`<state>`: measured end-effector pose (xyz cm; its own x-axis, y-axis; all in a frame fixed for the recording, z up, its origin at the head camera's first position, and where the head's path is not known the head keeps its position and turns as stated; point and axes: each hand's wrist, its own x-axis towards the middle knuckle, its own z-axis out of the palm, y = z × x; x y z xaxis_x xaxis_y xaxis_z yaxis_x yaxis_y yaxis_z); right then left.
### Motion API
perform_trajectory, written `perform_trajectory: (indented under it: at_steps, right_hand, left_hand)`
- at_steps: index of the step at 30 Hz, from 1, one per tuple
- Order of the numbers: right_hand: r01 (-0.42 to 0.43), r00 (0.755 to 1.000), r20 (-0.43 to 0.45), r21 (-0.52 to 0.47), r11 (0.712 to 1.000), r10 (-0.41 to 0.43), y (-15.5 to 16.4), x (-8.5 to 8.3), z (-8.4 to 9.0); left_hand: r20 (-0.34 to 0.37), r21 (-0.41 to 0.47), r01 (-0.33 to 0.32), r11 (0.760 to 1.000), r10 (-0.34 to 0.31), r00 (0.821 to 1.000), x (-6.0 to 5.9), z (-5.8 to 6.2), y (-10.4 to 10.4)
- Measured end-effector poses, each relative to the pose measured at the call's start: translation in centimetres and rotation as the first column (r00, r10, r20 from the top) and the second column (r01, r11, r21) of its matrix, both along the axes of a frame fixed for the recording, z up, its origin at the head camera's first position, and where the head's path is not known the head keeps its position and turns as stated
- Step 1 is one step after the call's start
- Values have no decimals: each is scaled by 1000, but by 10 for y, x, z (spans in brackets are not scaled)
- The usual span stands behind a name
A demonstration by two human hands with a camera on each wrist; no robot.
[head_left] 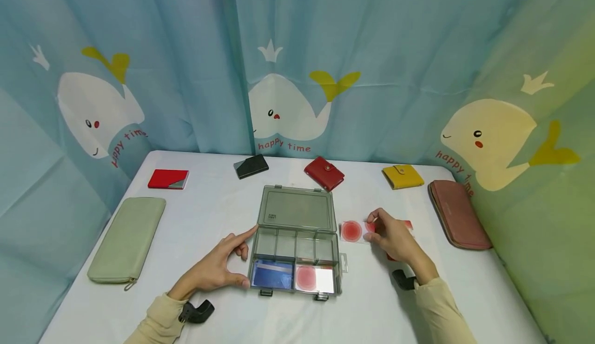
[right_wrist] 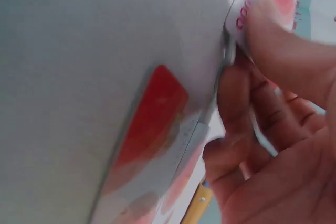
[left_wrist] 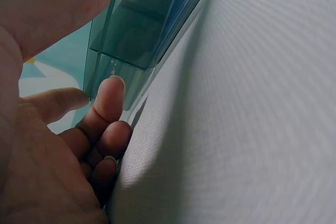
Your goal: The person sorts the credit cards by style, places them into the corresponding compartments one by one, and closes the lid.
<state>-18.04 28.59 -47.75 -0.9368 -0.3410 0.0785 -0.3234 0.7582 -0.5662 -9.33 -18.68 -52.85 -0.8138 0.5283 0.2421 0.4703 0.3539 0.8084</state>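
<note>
Box: one clear grey plastic compartment box (head_left: 296, 246), lid open, mid-table (head_left: 223, 209), white-clothed.
Inside: two cards in the front row, one blue (head_left: 271, 275), one white with a red circle (head_left: 315, 278); four small compartments behind them.
Left hand (head_left: 218, 266): fingers spread and relaxed, thumb and forefinger touching the box's left side, gripping nothing.
Right hand (head_left: 395, 238): fingers pinching one white card with a red circle (head_left: 351, 231), just right of the box, over a few more cards; count unclear.
Wallets: six along the edges, namely pale green long (head_left: 127, 238), red-and-grey (head_left: 168, 178), black (head_left: 251, 166), red snap (head_left: 324, 173), yellow (head_left: 402, 176), dusty pink long (head_left: 457, 214).
</note>
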Motion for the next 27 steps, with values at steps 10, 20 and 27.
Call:
perform_trajectory:
  at_steps: [10,20,27]
  right_hand:
    - [-15,998,54,-363,932,37,11,33,17]
    - [-101,964,163,-503,858,209,-28,75,13]
    - [-155,983,29,-402,902,182,-65,93,0]
  left_hand:
    - [15,0,-2,1000,2,1000,1,0,1]
    - [10,9,-3,1000,3,1000,2,2,1]
    - [6,12,1,1000,-1,1000,1,1,0]
